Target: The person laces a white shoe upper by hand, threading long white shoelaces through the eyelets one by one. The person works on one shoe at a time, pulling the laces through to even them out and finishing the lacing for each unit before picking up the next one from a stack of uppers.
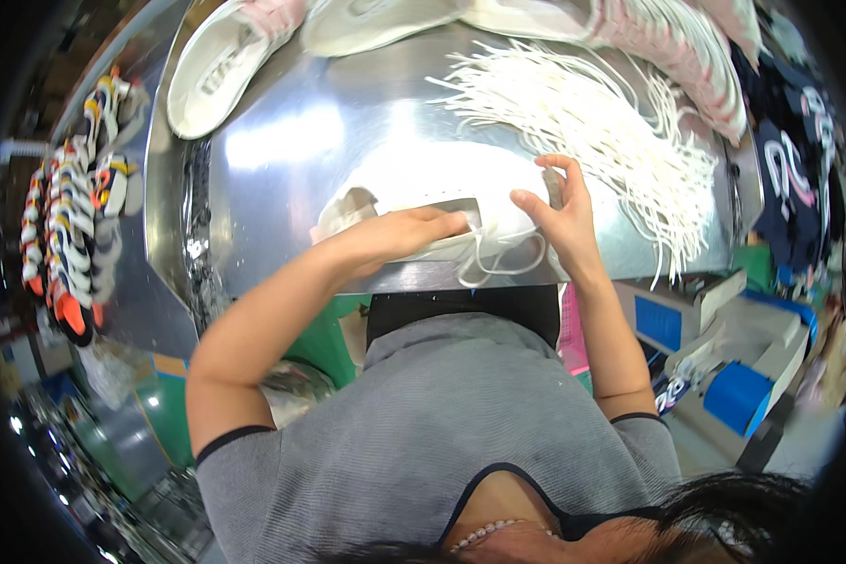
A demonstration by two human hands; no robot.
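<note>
A white shoe [423, 174] lies on its side on the shiny metal table, close to the front edge. My left hand [404, 233] grips it near the opening, fingers together and pointing right along the lacing; the thumb is hidden. A loose white shoelace [498, 268] hangs in loops from the shoe between my hands. At the shoe's right end is my right hand [566, 211], its thumb and forefinger spread apart with nothing plainly held between them. Just beyond it lies a big pile of white shoelaces [583, 122].
White-and-pink shoes [226, 70] line the table's [282, 188] far edge, with a stacked row [672, 56] curving down the right. Colourful shoe parts [70, 207] stand in rows at the far left. Below right is a grey machine with blue parts [738, 395]; a pink crate [571, 329] sits under the table.
</note>
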